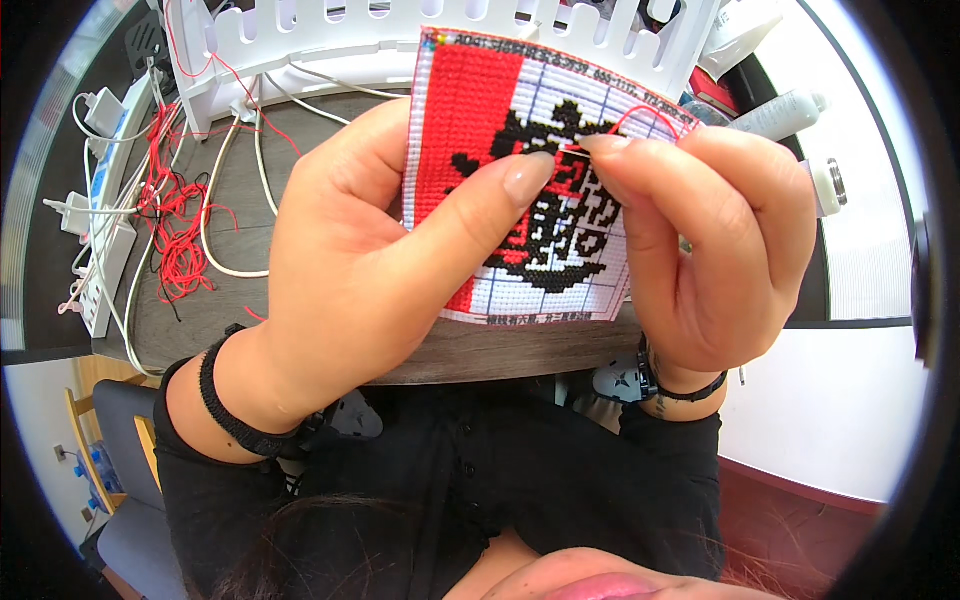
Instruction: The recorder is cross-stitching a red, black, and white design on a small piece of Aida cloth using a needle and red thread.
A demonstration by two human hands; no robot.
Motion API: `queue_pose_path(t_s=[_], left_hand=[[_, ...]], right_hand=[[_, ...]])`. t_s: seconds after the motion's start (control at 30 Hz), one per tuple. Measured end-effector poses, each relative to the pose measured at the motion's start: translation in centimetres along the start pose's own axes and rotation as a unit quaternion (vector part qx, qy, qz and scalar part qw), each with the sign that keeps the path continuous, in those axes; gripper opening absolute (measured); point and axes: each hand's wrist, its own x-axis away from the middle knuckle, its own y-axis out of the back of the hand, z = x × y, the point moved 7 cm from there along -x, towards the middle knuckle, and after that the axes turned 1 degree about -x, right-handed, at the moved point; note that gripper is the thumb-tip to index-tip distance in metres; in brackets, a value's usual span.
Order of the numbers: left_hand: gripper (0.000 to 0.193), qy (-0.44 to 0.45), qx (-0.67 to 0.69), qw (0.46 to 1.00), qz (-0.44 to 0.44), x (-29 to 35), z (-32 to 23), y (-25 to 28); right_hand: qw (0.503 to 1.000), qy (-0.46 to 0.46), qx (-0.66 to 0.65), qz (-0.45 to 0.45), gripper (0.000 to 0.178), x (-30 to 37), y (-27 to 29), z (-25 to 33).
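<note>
A cross-stitch cloth [590, 295] is held up in front of me, white with a blue grid, a solid red band down its left side and a black-and-red stitched figure. My left hand [370, 240] grips it from the left, thumb on the front and fingers behind. My right hand [715, 220] is closed in a pinch at the upper middle of the figure. A thin needle [574, 151] shows between its fingertips and my left thumb. Red thread [645, 108] loops above the right fingers. The back of the cloth is hidden.
Tangled red and black thread [185, 240] lies on the grey desk [520, 350] at the left, beside white cables and a power strip [108, 265]. A white slotted rack [330, 30] spans the back. Bottles [785, 115] stand at the right. A chair [135, 450] is at lower left.
</note>
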Motion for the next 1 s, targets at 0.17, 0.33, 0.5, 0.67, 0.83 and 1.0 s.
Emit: queue_pose_path(t_s=[0.17, 0.33, 0.5, 0.67, 0.83, 1.0], left_hand=[[0.022, -0.001, 0.009, 1.0, 0.001, 0.0, 0.1, 0.0], [0.021, -0.014, 0.002, 1.0, -0.001, 0.0, 0.1, 0.0], [0.018, -0.046, -0.096, 0.994, -0.012, 0.2, -0.5, 0.2], [0.018, -0.076, -0.17, 0.982, -0.012, 0.2, -1.1, 0.3], [0.017, -0.106, -0.259, 0.96, -0.012, 0.5, -1.3, 0.1], [0.017, -0.176, -0.32, 0.931, 0.015, 0.2, -2.1, -0.4]], right_hand=[[1.0, -0.008, 0.003, 0.007, 0.017, 0.0, 0.0, 0.0], [1.0, 0.01, 0.018, 0.015, 0.017, 0.1, -0.1, 0.0], [0.998, 0.033, 0.048, 0.018, 0.018, 0.3, -0.5, 0.8], [0.998, -0.015, -0.056, 0.004, 0.023, 0.2, -0.7, 0.4], [0.991, -0.001, -0.132, 0.024, 0.024, 0.1, -1.6, 0.2], [0.967, -0.093, -0.236, 0.013, 0.025, 0.6, -1.2, -1.0]])
